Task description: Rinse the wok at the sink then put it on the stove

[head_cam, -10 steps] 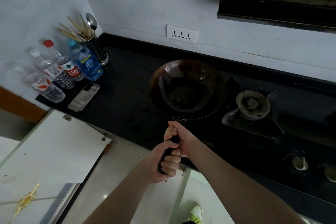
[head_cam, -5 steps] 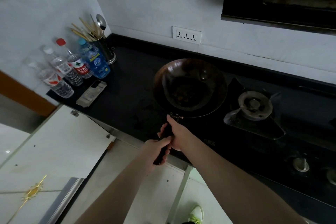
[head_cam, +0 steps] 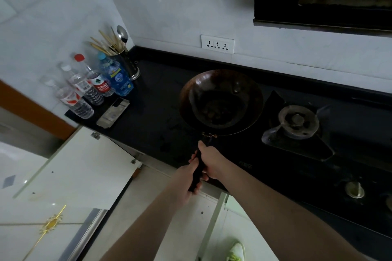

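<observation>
Wok (head_cam: 220, 101): dark carbon steel, over the black counter (head_cam: 152, 125) just left of the gas burner (head_cam: 298, 122); contact with the counter unclear. Handle (head_cam: 196, 172) gripped by right hand (head_cam: 212, 161) forward and left hand (head_cam: 186, 184) behind. Advice: keep rim level, both hands closed, lower centred onto the burner.
</observation>
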Demonstrator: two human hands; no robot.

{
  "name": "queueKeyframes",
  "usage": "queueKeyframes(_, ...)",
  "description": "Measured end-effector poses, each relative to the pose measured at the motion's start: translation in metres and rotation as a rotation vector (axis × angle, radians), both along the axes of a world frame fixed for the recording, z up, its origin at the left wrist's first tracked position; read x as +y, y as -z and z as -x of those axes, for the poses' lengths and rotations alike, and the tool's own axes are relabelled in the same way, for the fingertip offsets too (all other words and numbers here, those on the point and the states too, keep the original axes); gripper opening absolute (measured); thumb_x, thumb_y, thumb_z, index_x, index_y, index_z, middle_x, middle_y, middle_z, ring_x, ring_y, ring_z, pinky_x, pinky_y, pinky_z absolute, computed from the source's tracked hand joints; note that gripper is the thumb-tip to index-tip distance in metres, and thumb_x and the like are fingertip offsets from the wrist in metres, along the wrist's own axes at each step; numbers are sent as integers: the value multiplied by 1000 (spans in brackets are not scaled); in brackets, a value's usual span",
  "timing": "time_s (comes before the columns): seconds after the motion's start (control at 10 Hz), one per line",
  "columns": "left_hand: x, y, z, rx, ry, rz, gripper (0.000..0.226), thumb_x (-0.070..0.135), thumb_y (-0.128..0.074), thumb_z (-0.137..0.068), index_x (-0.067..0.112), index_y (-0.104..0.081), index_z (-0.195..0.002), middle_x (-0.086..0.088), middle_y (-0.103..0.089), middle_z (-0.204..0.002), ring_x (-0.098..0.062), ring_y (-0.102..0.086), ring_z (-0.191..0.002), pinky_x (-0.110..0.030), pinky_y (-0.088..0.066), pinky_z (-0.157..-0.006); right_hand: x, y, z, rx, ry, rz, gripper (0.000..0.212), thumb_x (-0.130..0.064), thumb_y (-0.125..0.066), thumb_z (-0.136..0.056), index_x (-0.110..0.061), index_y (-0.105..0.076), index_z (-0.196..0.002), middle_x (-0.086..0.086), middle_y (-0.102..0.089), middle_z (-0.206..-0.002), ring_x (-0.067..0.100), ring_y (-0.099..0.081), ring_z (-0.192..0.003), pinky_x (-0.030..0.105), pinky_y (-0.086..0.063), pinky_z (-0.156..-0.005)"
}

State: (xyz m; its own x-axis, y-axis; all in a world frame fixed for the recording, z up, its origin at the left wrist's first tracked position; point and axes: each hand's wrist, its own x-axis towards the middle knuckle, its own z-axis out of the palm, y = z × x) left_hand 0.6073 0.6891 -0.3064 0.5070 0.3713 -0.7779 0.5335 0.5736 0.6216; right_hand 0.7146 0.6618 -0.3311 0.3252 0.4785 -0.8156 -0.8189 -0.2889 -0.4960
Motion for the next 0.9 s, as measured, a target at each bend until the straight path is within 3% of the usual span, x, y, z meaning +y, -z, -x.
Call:
queueKeyframes(0.1, -10, 5, -5, -29, -25, 81, 41, 43, -41, -101, 5, -55, -95, -5, -53, -64, -10, -38, -43, -20, -27, -36, -9, -2, -9, -12, -44, -2, 38, -39, -44, -100, -8, -52, -81, 5, -56, -67, 20, -58, -61, 30, -52, -62)
queueKeyframes(0.3, -12, 5, -7, -47, -50, 68, 37, 40, -42, -101, 5, -51, -95, -5, -49, -62, -9, -36, -38, -18, -26, -32, -20, -5, -7, 51, -25, -120, 35, -38, -48, -99, -7, -54, -84, 7, -60, -73, 21, -60, -67, 31, -52, -70)
queueKeyframes(0.4, -4, 1, -3, -28, -32, -14, 35, 38, -44, -101, 5, -52, -94, -6, -52, -63, -10, -38, -36, -17, -25, -32, -33, -2, 1, 55, -80, -219, 39, -40, -49, -98, -4, -61, -102, 9, -66, -89, 22, -61, -78, 31, -47, -67)
queueKeyframes(0.5, 3, 2, 3, -25, -55, -89, 32, 36, -48, -100, 6, -56, -97, -6, -58, -68, -11, -41, -38, -17, -26, -32, -56, 5, 4, -25, -115, -241, 47, -43, -45, -99, -4, -61, -122, 7, -67, -115, 20, -62, -102, 33, -48, -89)
queueKeyframes(0.6, 4, 5, 8, -18, -89, -89, 33, 40, -53, -97, 7, -59, -97, -6, -59, -71, -11, -44, -43, -18, -30, -33, -85, 10, 1, -68, -101, -220, 49, -48, -35, -101, -12, -63, -119, 1, -62, -127, 18, -55, -119, 37, -39, -106)
queueKeyframes(0.7, 3, 10, 13, -37, -88, -77, 39, 45, -53, -96, 7, -61, -99, -6, -60, -71, -12, -47, -44, -19, -35, -37, -111, 11, 4, -57, -57, -249, 56, -49, -26, -103, -11, -65, -117, 3, -64, -128, 18, -57, -118, 36, -39, -107)
queueKeyframes(0.9, -5, 19, 57, 12, -109, -78, 55, 54, -35, -99, 5, -60, -103, -12, -65, -76, -19, -55, -46, -26, -45, -44, -150, -9, 42, -122, 66, -257, 44, -42, -35, -102, -12, -54, -128, 9, -68, -121, 24, -66, -108, 37, -49, -96)
